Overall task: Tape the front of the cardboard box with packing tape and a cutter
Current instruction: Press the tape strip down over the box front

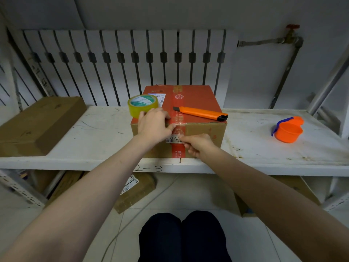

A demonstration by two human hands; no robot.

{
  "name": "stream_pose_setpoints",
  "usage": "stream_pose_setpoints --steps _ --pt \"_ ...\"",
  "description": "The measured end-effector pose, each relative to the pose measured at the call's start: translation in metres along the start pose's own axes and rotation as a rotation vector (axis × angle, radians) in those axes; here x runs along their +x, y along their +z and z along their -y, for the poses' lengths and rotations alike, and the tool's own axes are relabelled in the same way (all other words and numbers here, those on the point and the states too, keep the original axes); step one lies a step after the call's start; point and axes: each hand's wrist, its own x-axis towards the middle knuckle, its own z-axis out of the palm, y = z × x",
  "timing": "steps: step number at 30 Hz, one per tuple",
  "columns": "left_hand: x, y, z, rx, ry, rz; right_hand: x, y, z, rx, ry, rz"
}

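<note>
A cardboard box (204,133) with a red top stands at the front edge of a white shelf (102,137). A roll of yellowish packing tape (142,105) sits on its top left corner, and an orange cutter (201,112) lies across its top. My left hand (154,125) rests flat on the box's top front edge, thumb pressing a clear strip of tape (179,126) there. My right hand (197,144) is against the front face, fingers pinched on the lower end of that strip, over a white label (174,139) and red band.
A flat brown carton (39,125) lies on the shelf to the left. An orange cup with a blue handle (288,130) stands to the right. More cartons (136,191) sit under the shelf. A radiator and a pipe run along the back wall.
</note>
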Motion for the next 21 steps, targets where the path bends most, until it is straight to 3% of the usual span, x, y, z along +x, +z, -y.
stream_pose_setpoints --steps 8,14,21 --pt "0.003 0.002 -0.011 0.078 -0.005 -0.032 -0.011 -0.006 -0.005 -0.038 -0.091 0.024" --pt "0.003 0.004 -0.006 0.201 0.111 -0.026 -0.012 -0.004 0.0 -0.092 -0.057 0.017" --pt "0.006 0.003 0.0 0.173 0.132 -0.022 -0.016 -0.009 -0.003 -0.091 -0.061 -0.004"
